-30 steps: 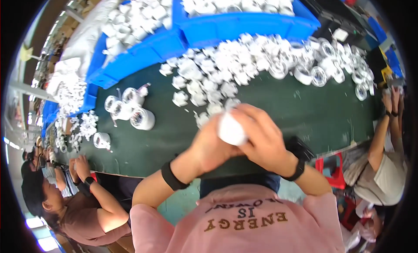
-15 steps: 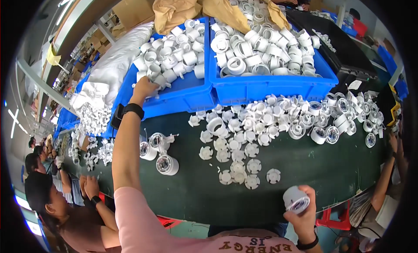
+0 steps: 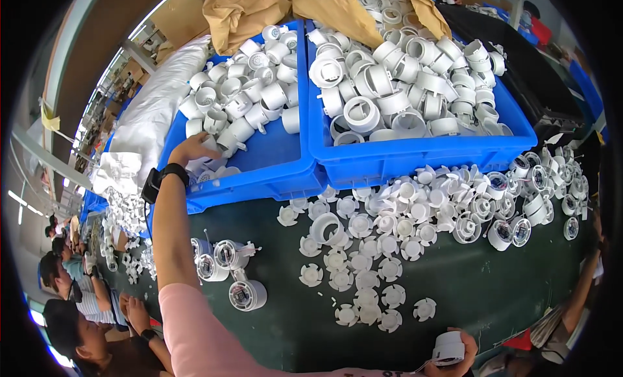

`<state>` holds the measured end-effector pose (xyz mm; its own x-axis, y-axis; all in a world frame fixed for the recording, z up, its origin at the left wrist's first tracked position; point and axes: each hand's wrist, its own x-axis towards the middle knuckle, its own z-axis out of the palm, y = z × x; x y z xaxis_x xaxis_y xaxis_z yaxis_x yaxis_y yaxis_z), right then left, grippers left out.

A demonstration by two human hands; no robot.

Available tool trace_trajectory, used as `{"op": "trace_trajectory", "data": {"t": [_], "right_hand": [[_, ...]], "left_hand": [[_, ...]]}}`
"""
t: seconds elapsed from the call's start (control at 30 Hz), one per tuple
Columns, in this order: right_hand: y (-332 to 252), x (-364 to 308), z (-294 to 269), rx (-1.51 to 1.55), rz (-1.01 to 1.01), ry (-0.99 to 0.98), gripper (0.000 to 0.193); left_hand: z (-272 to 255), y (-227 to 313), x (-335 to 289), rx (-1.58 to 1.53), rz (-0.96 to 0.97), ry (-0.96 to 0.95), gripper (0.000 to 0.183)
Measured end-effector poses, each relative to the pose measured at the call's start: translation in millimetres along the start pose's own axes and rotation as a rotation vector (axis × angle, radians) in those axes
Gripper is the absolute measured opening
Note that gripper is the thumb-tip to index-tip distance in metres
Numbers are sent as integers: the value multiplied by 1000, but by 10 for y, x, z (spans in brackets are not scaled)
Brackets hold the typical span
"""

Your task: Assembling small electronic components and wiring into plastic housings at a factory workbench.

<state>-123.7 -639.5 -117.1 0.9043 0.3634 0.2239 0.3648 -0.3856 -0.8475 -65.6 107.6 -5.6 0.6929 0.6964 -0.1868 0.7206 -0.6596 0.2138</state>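
My left hand (image 3: 193, 150) reaches into the left blue bin (image 3: 259, 182), its thumb and fingers around a white plastic cup (image 3: 211, 144) among many similar ones. How firmly it grips is hard to see. Near the table's front edge, my right hand (image 3: 464, 356) is closed around a short white cylindrical housing (image 3: 448, 346). In front of my left forearm stand several white housings with clear round faces and visible inner parts (image 3: 247, 294). Flat white plastic discs with notched rims (image 3: 390, 269) lie spread on the dark green table (image 3: 292, 338).
The right blue bin (image 3: 428, 153) is heaped with white rings, brown paper (image 3: 337, 13) over its back. More housings (image 3: 520, 231) are piled at right. A white sack (image 3: 159, 85) and small white parts (image 3: 123, 208) lie at left. Co-workers (image 3: 71, 331) sit along the left.
My view has shifted, so bins and table parts sit lower and larger. My left hand remains in the left bin, now around a cup. The right hand, still holding the housing, appears lower.
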Motion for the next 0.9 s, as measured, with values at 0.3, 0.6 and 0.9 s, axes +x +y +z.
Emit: {"op": "trace_trajectory", "data": {"t": [0.3,0.6,0.9], "right_hand": [[-86,-32,7,229,110,-7,76],[-245,251,-189,-17,-262,-25,58],[-916,466,-116,835,-32,-365,78]], "left_hand": [[35,1074,-776,-203,153,-278,71],[144,2006,-2452,-61,675,694,71],[1078,2597,-4355,-303,912,153,78]]}}
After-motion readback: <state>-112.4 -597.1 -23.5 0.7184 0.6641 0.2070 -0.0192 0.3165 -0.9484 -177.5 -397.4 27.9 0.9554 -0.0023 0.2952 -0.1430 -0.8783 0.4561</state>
